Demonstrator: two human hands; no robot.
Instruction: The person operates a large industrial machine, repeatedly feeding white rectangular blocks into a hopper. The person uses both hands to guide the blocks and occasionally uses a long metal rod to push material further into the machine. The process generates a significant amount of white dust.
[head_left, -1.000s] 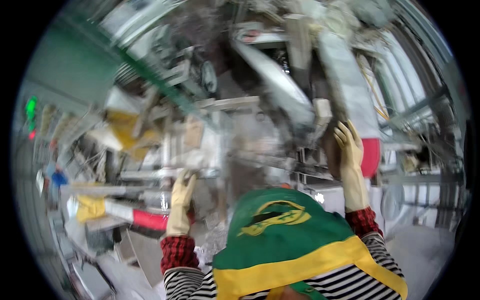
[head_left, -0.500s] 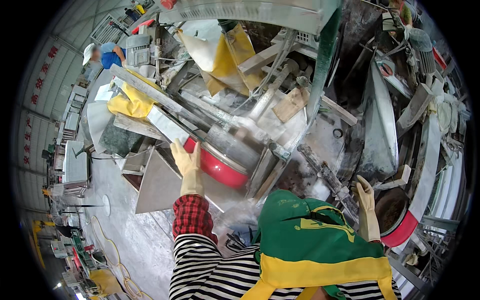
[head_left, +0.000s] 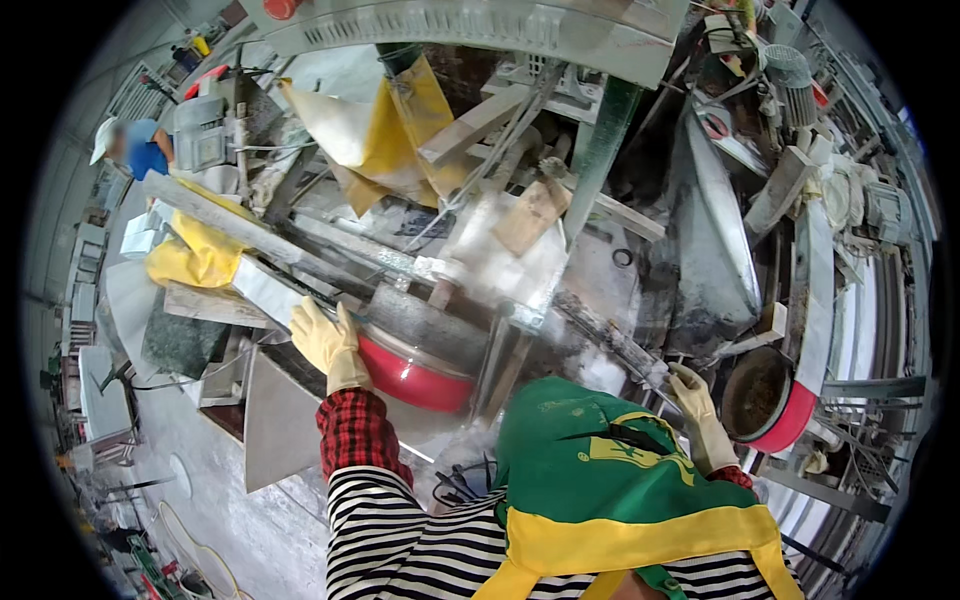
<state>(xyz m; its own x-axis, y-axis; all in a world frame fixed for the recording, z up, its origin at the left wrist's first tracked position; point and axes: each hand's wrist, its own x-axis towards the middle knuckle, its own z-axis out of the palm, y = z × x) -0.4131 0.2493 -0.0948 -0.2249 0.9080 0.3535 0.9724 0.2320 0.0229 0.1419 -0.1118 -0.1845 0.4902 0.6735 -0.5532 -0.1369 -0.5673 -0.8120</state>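
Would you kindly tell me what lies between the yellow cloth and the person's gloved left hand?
In the head view, a white strip lies between the yellow cloth and the left hand.

Pale, even light covers the scene, with a white glint on the red band [head_left: 414, 378] left of the green apron [head_left: 560, 485] and dark shadow in gaps beyond it. Detail near the apron is mostly sharp, hazy past its left edge; far left of it, the background looks dim, soft and bowed.
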